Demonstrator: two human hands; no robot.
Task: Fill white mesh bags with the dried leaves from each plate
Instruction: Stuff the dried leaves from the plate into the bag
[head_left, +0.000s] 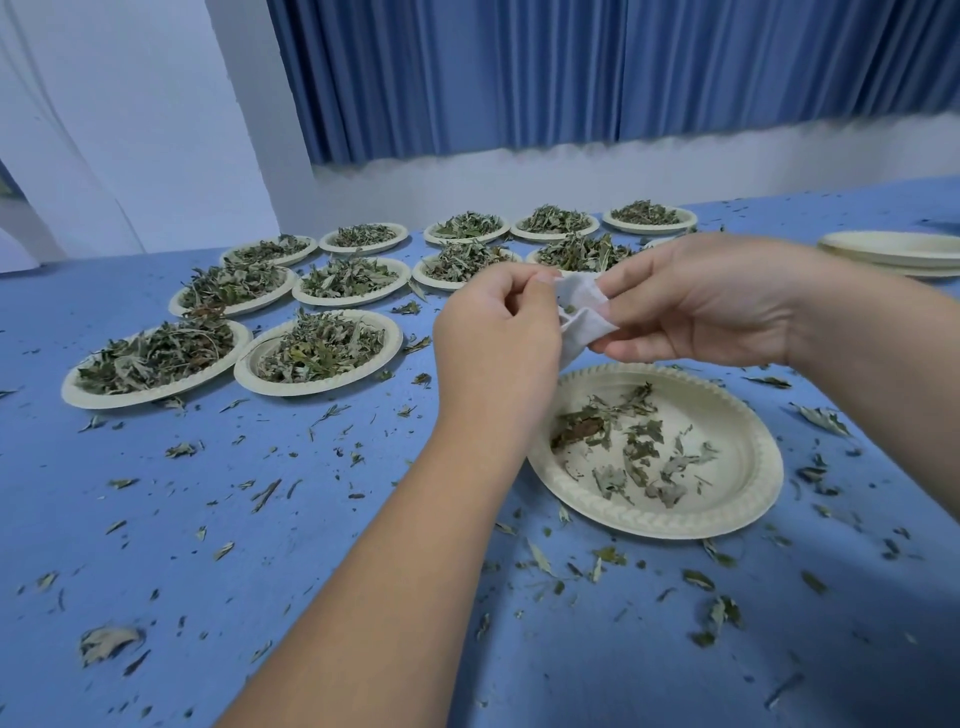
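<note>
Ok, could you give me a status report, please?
Left hand, right hand pinch mesh bag over near plate. Few leaves remain. Nothing blocking.

Table (218, 545): blue matte top, fills the lower frame and runs back to the far wall.
Curtain (571, 67): blue, pleated, hangs across the upper back; hem stops short of the table top.
Back wall (597, 174): white band visible between curtain hem and table.
Left side: white wall (156, 130) with a projecting corner beside the curtain's left edge; faint diagonal creases further left, wall or cloth not resolved.
Light: even, cool bluish cast; soft-edged shadow (649, 665) on the table, lower right.
</note>
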